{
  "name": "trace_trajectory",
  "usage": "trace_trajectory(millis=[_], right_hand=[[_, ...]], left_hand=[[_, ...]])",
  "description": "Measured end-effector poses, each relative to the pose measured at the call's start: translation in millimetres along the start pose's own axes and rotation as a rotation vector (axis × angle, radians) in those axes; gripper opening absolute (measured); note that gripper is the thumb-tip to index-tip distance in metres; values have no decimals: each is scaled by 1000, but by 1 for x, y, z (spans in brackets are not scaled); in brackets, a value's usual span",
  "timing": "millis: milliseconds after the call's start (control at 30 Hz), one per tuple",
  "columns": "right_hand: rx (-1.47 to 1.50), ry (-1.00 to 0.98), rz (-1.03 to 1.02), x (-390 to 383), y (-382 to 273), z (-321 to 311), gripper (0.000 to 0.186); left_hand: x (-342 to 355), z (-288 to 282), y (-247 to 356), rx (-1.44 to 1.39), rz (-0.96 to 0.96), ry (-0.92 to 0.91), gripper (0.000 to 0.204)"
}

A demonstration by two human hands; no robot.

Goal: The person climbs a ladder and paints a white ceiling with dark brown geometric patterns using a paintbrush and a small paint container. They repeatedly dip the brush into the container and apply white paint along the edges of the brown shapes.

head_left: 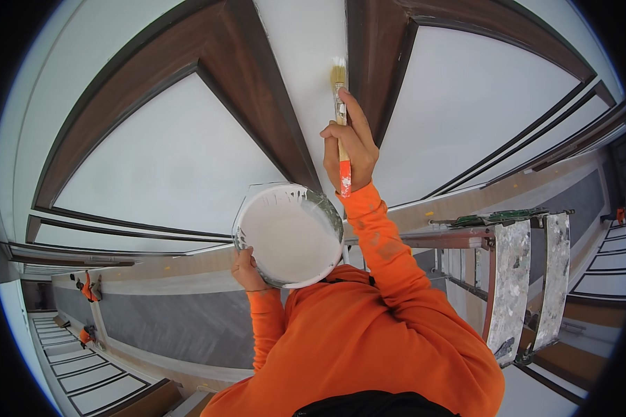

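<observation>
My right hand [355, 149] is closed round the wooden handle of a paintbrush [339, 101], whose handle end is red. The brush points up, and its pale bristles with white paint on the tip lie against the white wall strip [306, 42] between two dark wood frames. In front of my chest, my left hand [247, 270] grips the rim of a paint bucket [289, 236] on its left side. White paint fills much of the bucket, with drips along the inner wall. The fingers under the bucket are hidden.
Dark brown wood mouldings [236, 69] frame white panels [167, 156] on both sides. A paint-spattered ladder [511, 285] stands close on my right. Far below lies a grey floor [181, 326], where people in orange [89, 287] are at the left.
</observation>
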State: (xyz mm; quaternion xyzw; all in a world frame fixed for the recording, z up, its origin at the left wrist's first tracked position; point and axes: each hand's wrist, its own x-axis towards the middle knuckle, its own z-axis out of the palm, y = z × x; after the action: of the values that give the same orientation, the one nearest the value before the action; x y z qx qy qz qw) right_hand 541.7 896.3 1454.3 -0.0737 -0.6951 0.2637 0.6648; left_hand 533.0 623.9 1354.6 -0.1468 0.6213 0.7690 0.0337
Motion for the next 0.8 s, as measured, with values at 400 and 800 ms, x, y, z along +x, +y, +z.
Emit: trace_trajectory(millis=[400,800], right_hand=[[-11,0,8,-3,2,-3,16],[-38,8,-4,-7,4,-3,15]], left_hand=[[-5,0,5,-3,26,-7,25],[2,-6,-4,41,83,-25,26]])
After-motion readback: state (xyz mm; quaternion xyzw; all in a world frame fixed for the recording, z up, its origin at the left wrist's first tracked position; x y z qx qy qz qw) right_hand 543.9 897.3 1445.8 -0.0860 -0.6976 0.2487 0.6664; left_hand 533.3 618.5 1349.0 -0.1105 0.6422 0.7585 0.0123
